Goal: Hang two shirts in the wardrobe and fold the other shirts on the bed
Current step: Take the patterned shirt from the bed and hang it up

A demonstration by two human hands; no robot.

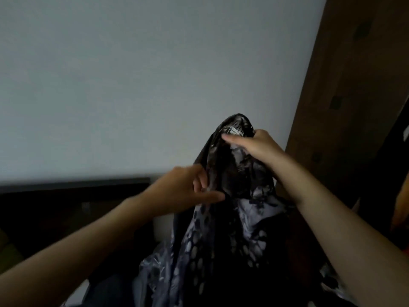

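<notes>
- Head view shows a dark patterned shirt (pixel 232 196) held up in the air in front of a pale wall (pixel 132 74), its cloth black with grey-white blotches and oval spots.
- At the shirt's top, the right hand (pixel 254 145) grips the collar area, thumb and fingers closed over the fabric just below a small white label (pixel 236 131).
- Lower, at the shirt's left edge, the left hand (pixel 188 187) pinches a fold between thumb and forefinger.
- Below both hands the shirt hangs loose and bunches toward the bottom edge of the view.
- Right of the shirt stands a brown wooden wardrobe panel (pixel 354 85).
- Left of the shirt, behind the left forearm, runs a dark headboard (pixel 66 189); it is too dim to tell more.
</notes>
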